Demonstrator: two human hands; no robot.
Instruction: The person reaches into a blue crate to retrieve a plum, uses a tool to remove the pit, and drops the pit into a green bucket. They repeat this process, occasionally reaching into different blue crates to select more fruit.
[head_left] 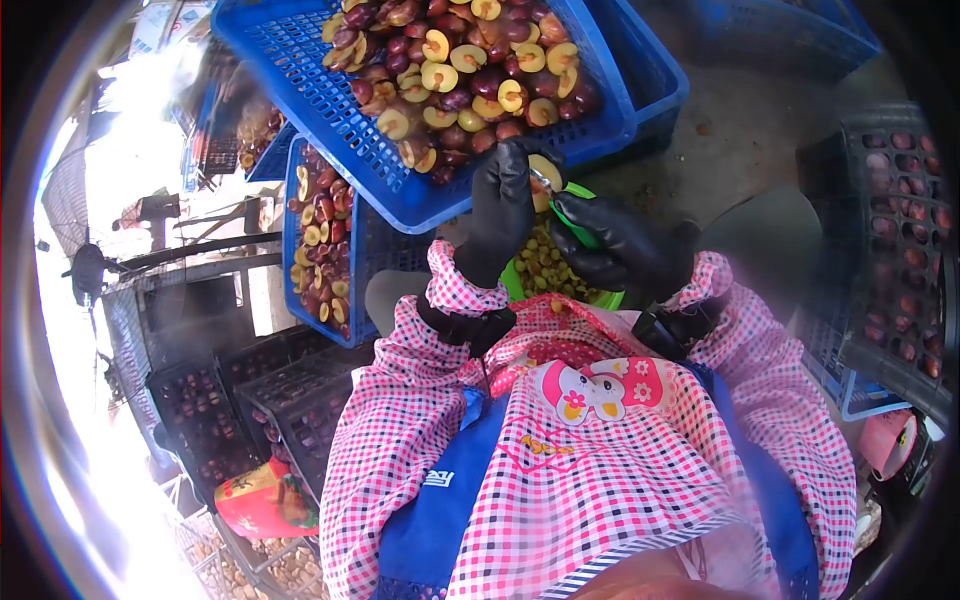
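Note:
My left hand (508, 195), in a black glove, is closed at the front edge of a blue crate (400, 195). Its fingers pinch a halved plum (546, 168) with yellow flesh. My right hand (622, 240), also black-gloved, is wrapped round a green-handled pitting tool (580, 213). The tool's metal tip meets the plum half; the exact contact is hard to make out. Halved plums (468, 58), dark red outside and yellow inside, fill the tilted crate. Below my hands, a bright green basin (514, 284) holds many small yellowish-brown pieces that look like pits.
To the left stands another blue crate (357, 265) of plum halves. Black crates (290, 400) of whole plums are at lower left, and a black crate (850, 300) of plums is at right. A red bag (262, 503) lies at lower left. A fan (88, 268) stands far left.

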